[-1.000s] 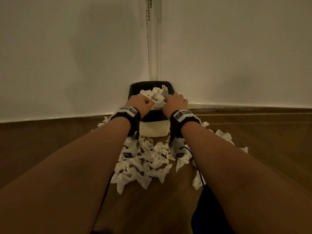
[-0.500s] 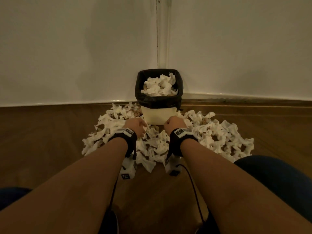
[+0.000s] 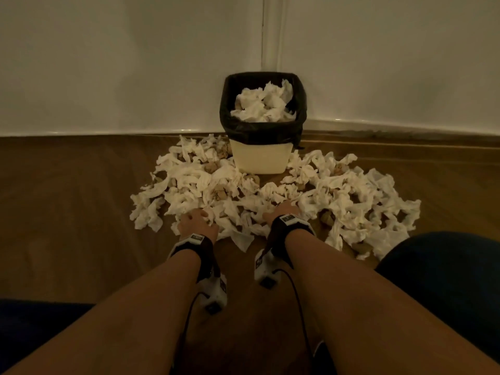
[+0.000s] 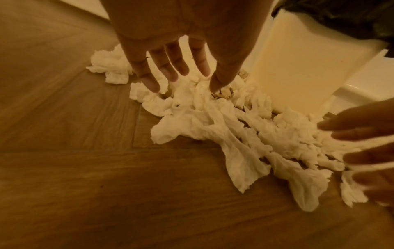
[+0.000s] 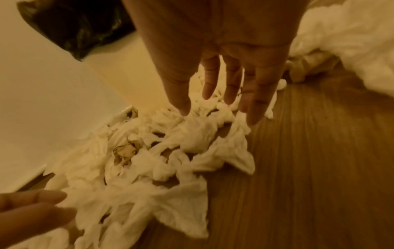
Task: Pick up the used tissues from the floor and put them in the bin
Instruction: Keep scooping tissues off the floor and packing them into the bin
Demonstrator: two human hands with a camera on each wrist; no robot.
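Two hands are down at the near edge of the paper heap, both spread wide and holding nothing. From the wrist view the left hand [image 4: 181,42] has its fingers [image 4: 149,79] straight and splayed, tips at or just above the tissues [image 3: 270,196]; whether they touch I cannot tell. The right hand [image 5: 224,50] is the same — fingers long and parted over a crumpled clump, the little finger out over bare board. From above, the left hand [image 3: 196,224] sits nearer the person than the right hand [image 3: 282,211].

Those tissues lie in one broad drift, its long axis running left to right across the floor [image 3: 67,198], wrapping round the front and both sides of the bin [image 3: 261,155]. No single piece points any clear way; they are twisted and balled, with a few brownish wads among the white.

Further out, the bin stands upright in the corner where two pale walls [image 3: 108,63] meet, a cream body with a black liner [image 3: 259,131] folded over its rim — more tissues are heaped inside to about rim level. Wood-grain boards cover the floor, and a pale skirting runs along the foot of each wall. Dark blue clothing shows at the lower right.
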